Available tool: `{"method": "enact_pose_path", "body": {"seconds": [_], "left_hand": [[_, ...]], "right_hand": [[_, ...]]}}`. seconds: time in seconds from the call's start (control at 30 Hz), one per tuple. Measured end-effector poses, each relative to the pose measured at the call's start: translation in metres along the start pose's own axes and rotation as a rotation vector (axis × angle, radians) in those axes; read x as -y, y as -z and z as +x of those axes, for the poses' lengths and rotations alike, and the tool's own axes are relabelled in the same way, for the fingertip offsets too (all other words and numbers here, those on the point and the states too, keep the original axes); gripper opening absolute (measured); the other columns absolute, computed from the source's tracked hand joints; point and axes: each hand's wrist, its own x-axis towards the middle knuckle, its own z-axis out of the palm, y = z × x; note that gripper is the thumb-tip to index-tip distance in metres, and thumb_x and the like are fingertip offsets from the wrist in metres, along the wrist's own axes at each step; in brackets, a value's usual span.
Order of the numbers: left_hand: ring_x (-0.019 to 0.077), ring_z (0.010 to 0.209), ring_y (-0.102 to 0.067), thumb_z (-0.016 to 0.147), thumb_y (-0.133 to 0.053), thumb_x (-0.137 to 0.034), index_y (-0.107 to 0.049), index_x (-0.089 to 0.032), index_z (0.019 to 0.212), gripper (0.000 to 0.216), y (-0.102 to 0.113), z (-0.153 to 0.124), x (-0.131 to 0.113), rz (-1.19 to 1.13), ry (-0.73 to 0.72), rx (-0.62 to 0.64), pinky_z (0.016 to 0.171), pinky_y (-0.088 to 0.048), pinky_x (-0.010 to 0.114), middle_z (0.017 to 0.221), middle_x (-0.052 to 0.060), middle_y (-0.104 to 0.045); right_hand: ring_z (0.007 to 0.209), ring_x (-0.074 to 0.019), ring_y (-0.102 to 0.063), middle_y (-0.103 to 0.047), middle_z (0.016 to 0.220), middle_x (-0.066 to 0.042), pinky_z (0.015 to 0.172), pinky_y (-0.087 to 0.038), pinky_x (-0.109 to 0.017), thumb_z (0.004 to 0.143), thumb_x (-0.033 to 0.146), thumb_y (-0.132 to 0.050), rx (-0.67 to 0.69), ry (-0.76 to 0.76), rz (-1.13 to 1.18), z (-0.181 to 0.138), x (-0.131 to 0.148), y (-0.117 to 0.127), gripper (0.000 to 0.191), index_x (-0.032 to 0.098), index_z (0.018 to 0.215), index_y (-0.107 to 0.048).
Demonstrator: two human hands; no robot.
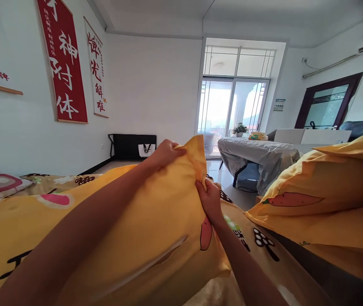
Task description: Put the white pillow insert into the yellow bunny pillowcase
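Note:
A yellow pillowcase (155, 208) with a printed carrot stands propped up in front of me, its upper corner pointing away. My left hand (168, 149) grips the cloth along the top edge, fingers closed and partly hidden. Lower down on the right side, my right hand (209, 196) pinches the same pillowcase just below that corner. A long slit runs across the near face, with something pale showing inside. Underneath lies a patterned beige bed sheet (241, 204) with dark tree prints.
Another yellow pillow (324, 187) with a carrot print is at the right. Beyond the bed stands a table (254, 146) under clear plastic, bearing a potted plant (240, 129) and a white box (312, 136). A black panel (127, 146) leans against the far wall, with a white bag (146, 150) by it.

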Motion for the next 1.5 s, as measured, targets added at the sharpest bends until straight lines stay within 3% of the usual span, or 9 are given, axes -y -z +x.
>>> {"method": "enact_pose_path", "body": {"seconds": [0.13, 0.27, 0.33, 0.43, 0.6, 0.83, 1.17, 1.37, 1.5], "left_hand": [[0.0096, 0.051, -0.043, 0.076, -0.058, -0.042, -0.043, -0.019, 0.065, 0.029, 0.012, 0.001, -0.004, 0.069, -0.088, -0.007, 0.049, -0.033, 0.024, 0.061, -0.002, -0.045], [0.0157, 0.063, -0.051, 0.084, -0.048, -0.036, -0.046, -0.019, 0.068, 0.024, 0.012, 0.002, -0.013, 0.487, -0.156, -0.152, 0.056, -0.034, 0.027, 0.068, 0.002, -0.052], [0.0213, 0.074, -0.057, 0.086, -0.045, -0.032, -0.051, -0.018, 0.078, 0.017, 0.003, 0.002, -0.014, 0.652, -0.106, -0.2, 0.063, -0.038, 0.03, 0.079, 0.007, -0.059], [0.0271, 0.085, -0.06, 0.087, -0.042, -0.023, -0.053, -0.016, 0.09, 0.013, -0.013, 0.004, -0.013, 0.766, -0.07, -0.27, 0.069, -0.04, 0.035, 0.091, 0.014, -0.062], [0.0203, 0.065, -0.055, 0.088, -0.044, -0.03, -0.043, -0.019, 0.069, 0.022, -0.018, 0.012, -0.008, 0.467, -0.016, -0.213, 0.059, -0.037, 0.031, 0.072, 0.007, -0.056], [0.0153, 0.056, -0.054, 0.079, -0.064, -0.038, -0.052, -0.017, 0.065, 0.028, 0.003, 0.019, -0.007, -0.142, 0.185, 0.083, 0.052, -0.038, 0.028, 0.063, 0.004, -0.059], [0.0193, 0.073, -0.063, 0.076, -0.067, -0.034, -0.058, -0.014, 0.08, 0.022, -0.009, 0.025, 0.002, -0.34, 0.218, 0.143, 0.061, -0.048, 0.029, 0.081, 0.011, -0.067], [0.02, 0.103, -0.059, 0.078, -0.058, -0.052, -0.046, -0.021, 0.13, 0.062, 0.053, -0.016, 0.027, 0.145, 0.093, 0.109, 0.076, -0.046, 0.024, 0.118, 0.01, -0.063], [0.0226, 0.091, -0.061, 0.075, -0.053, -0.063, -0.062, -0.021, 0.114, 0.058, 0.105, -0.067, 0.066, 0.468, 0.216, 0.155, 0.07, -0.044, 0.024, 0.105, 0.007, -0.068]], "right_hand": [[0.07, -0.0187, -0.055, -0.063, 0.075, -0.002, 0.06, -0.045, -0.029, 0.074, 0.05, -0.064, 0.197, -0.144, 0.325, -0.007, -0.009, 0.003, 0.032, 0.021, 0.084, -0.059], [0.066, -0.0188, -0.056, -0.063, 0.071, -0.001, 0.06, -0.045, -0.03, 0.073, 0.053, -0.065, 0.499, -0.26, 0.429, -0.021, -0.015, 0.012, 0.036, 0.021, 0.089, -0.062], [0.062, -0.0173, -0.052, -0.06, 0.065, 0.0, 0.057, -0.043, -0.028, 0.074, 0.054, -0.064, 0.47, -0.209, 0.299, -0.029, -0.014, 0.012, 0.034, 0.021, 0.077, -0.061], [0.057, -0.0141, -0.043, -0.053, 0.056, 0.002, 0.053, -0.034, -0.026, 0.077, 0.054, -0.058, 0.169, -0.066, 0.033, -0.038, -0.012, 0.005, 0.037, 0.021, 0.06, -0.051], [0.054, -0.0134, -0.038, -0.048, 0.056, 0.002, 0.05, -0.032, -0.026, 0.08, 0.061, -0.051, -0.132, -0.126, 0.076, -0.047, -0.025, -0.004, 0.044, 0.022, 0.061, -0.046], [0.058, -0.0157, -0.046, -0.054, 0.061, 0.001, 0.053, -0.039, -0.028, 0.076, 0.063, -0.057, 0.092, -0.221, 0.26, -0.053, -0.036, 0.004, 0.043, 0.022, 0.065, -0.051], [0.061, -0.0184, -0.052, -0.058, 0.063, 0.0, 0.053, -0.042, -0.029, 0.073, 0.058, -0.062, 0.109, -0.277, 0.28, -0.064, -0.029, 0.008, 0.037, 0.022, 0.068, -0.054], [0.06, -0.0166, -0.051, -0.062, 0.069, -0.001, 0.052, -0.041, -0.028, 0.076, 0.054, -0.063, 0.028, -0.245, 0.318, -0.065, -0.049, 0.005, 0.034, 0.021, 0.078, -0.058], [0.062, -0.0165, -0.05, -0.061, 0.067, -0.001, 0.053, -0.041, -0.027, 0.076, 0.056, -0.061, -0.048, -0.226, 0.241, -0.063, -0.052, 0.0, 0.037, 0.019, 0.077, -0.059]]}}
